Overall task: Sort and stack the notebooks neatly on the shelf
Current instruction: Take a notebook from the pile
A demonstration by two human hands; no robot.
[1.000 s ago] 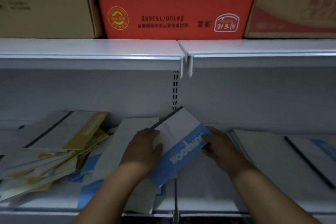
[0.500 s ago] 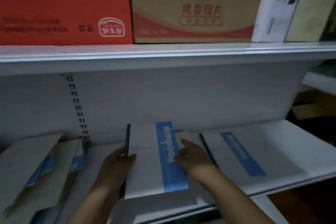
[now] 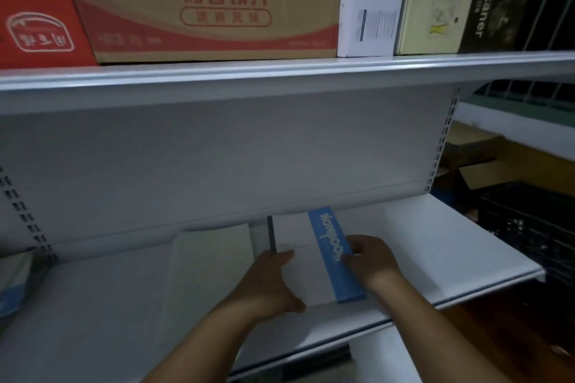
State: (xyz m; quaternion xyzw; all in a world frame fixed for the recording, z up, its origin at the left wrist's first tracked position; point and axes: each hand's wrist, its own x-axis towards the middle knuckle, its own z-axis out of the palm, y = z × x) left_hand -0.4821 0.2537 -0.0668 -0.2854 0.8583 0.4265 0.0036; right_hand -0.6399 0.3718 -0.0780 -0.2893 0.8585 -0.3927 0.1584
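The notebook (image 3: 311, 277) has travelled right since a moment ago and now lies flat on the shelf (image 3: 93, 305), its far end at the back wall. The left hand (image 3: 270, 283) still grips its dark spine edge, and the right hand (image 3: 370, 261) clasps the blue-banded side. A pale notebook (image 3: 208, 264) lies just to the left.

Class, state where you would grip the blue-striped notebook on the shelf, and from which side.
Probably the two long side edges, reaching in from the front: the blue-striped notebook lies flat and thin, lengthwise front to back, and the upper shelf hangs over it.
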